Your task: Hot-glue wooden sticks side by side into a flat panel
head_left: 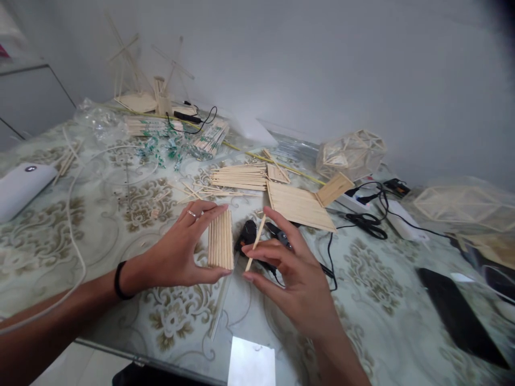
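Note:
My left hand (192,244) grips a small panel of wooden sticks (220,239) laid side by side, thumb at its lower end and fingers at its upper end. Just to the right, my right hand (287,262) pinches a single short wooden stick (256,241) by its two ends, held slightly tilted and apart from the panel. Behind the right fingers lies a black tool with a cord (248,233), partly hidden; its kind is unclear. A clear glue stick (220,308) appears to lie on the patterned tablecloth below the panel.
A pile of wooden sticks (241,176) and a larger stick panel (300,203) lie beyond my hands. Black scissors (368,225), a power strip (354,202) and a black phone (461,316) are on the right. Geometric stick frames (352,153) stand near the wall. A white cable (71,214) crosses the left side.

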Motion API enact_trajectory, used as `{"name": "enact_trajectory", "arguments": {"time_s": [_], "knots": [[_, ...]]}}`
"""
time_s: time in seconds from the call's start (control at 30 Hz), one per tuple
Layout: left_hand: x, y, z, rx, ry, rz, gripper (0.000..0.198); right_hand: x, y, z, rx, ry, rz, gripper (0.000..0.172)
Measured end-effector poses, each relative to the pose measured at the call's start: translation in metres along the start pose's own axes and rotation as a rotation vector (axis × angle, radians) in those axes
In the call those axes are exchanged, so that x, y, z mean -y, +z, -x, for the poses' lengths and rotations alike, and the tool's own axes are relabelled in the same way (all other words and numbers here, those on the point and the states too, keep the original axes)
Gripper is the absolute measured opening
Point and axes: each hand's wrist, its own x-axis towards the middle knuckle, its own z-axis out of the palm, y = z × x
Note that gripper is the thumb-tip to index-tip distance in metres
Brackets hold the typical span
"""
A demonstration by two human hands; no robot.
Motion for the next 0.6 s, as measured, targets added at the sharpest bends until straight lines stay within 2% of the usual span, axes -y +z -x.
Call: {"name": "enact_trajectory", "arguments": {"time_s": [0.3, 0.37, 0.5, 0.6], "knots": [[0.003, -0.0022, 0.0025, 0.045, 0.046, 0.092, 0.111, 0.0018, -0.0017, -0.0001, 0.054, -0.022, 0.008, 0.025], [0.003, -0.0024, 0.0025, 0.042, 0.051, 0.103, 0.112, -0.0001, -0.0019, 0.0005, 0.046, -0.049, 0.063, 0.039], [0.0029, -0.0026, 0.0023, 0.028, 0.065, 0.127, 0.113, -0.0012, -0.0012, 0.0006, 0.031, -0.067, 0.121, 0.088], [0.0029, -0.0029, 0.0026, 0.038, 0.074, 0.135, 0.113, 0.0016, 0.0001, -0.0004, 0.055, -0.047, 0.17, 0.103]]}}
